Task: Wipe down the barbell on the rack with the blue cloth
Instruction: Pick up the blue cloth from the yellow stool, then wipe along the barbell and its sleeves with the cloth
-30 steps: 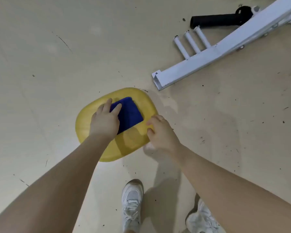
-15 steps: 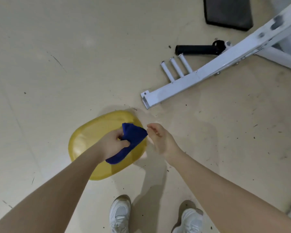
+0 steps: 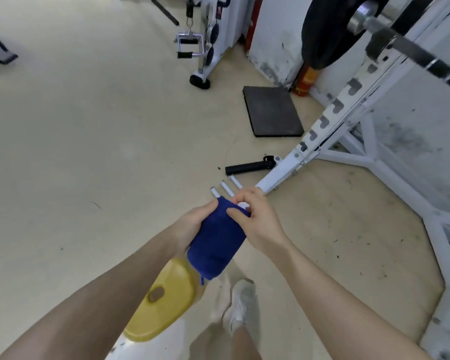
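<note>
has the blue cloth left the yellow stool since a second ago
Yes. The blue cloth is lifted off the yellow stool, held by both hands above it.

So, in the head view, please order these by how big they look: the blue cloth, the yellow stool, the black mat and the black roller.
1. Yellow stool and blue cloth: similar, both near the camera, so unsure.
2. Black mat, farther away.
3. Black roller, smallest.

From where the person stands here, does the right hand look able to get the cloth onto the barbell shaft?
Probably yes. The right hand pinches the blue cloth with the left hand, and the barbell lies on the white rack up to the right, with nothing between them. The shaft looks beyond the hand, so an arm stretch seems needed.
</note>
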`<state>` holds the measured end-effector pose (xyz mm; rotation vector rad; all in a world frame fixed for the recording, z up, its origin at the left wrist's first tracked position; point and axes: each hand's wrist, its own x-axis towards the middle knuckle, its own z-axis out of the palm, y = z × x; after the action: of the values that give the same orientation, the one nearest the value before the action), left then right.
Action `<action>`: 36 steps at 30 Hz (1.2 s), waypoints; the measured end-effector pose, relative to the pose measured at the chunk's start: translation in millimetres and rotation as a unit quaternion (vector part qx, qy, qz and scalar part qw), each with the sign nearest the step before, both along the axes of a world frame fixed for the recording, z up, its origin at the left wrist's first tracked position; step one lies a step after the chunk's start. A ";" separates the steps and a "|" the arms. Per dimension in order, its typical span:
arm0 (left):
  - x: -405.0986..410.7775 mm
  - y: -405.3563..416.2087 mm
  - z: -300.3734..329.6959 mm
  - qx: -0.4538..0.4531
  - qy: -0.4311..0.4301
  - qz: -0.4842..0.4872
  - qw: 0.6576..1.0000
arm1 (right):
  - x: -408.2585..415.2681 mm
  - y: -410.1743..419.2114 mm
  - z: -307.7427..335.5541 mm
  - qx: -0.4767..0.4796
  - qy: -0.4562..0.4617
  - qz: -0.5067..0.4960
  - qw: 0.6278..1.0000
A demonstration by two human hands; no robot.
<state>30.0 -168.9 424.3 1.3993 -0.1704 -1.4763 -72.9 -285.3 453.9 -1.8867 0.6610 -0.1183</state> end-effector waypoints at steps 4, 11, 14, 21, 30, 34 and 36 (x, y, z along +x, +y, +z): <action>17.9 -70.0 29.0 -0.028 -0.042 -0.057 0.997 | 10.3 -71.6 40.5 -0.116 -0.033 0.020 0.993; 62.8 -202.0 73.8 0.092 -0.329 -0.160 0.926 | 57.1 -211.6 103.1 -0.217 0.052 0.151 0.963; 81.3 -242.5 92.2 -0.019 -0.396 -0.129 0.909 | 69.6 -258.0 119.6 -0.272 0.073 0.183 0.942; 118.7 -309.2 121.2 -0.160 -0.488 -0.196 0.835 | 104.1 -306.7 109.6 -0.179 0.054 0.168 0.968; 244.7 -357.8 123.4 -0.073 -0.423 -0.357 0.830 | 202.3 -355.5 93.6 -0.128 0.056 0.059 0.988; 336.6 -363.9 126.5 -0.080 -0.461 -0.433 0.770 | 282.5 -347.4 86.3 -0.155 0.053 -0.044 0.986; 389.2 -362.4 131.5 -0.081 -0.475 -0.465 0.743 | 323.6 -345.4 89.4 -0.124 0.091 -0.070 0.986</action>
<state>419.2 -531.3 555.8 1.9073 -1.8254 -1.2252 250.7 -630.8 543.3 -2.1061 0.9397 -0.1240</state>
